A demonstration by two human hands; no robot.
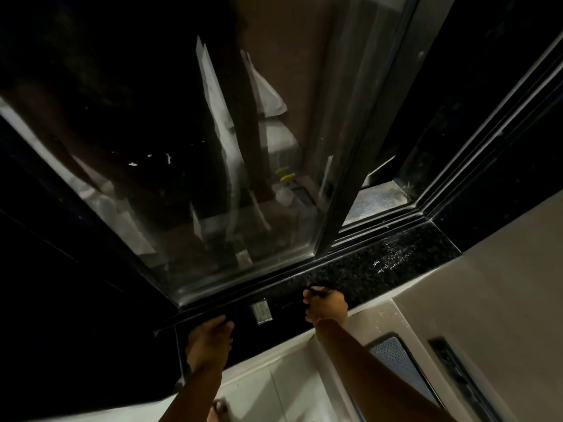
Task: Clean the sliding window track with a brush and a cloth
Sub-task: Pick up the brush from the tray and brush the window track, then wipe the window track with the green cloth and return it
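Speckled granite sill [380,263] under right hand [326,306], grip closed on something dark; left hand [210,339] unclear.

I see my left hand [210,345] resting on the dark speckled stone sill [380,263], my right hand [326,306] further right on it; behind both runs the dark metal window track [374,229] beneath the sliding glass pane [189,178].

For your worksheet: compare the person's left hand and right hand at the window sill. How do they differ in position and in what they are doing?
The left hand rests at the sill's near edge by the window track; the right hand sits further right, on the speckled granite sill. The left hand's fingers lie flat over the edge, while the right hand is closed around a small dark object, too dim to identify. Both reach forward on bare forearms.
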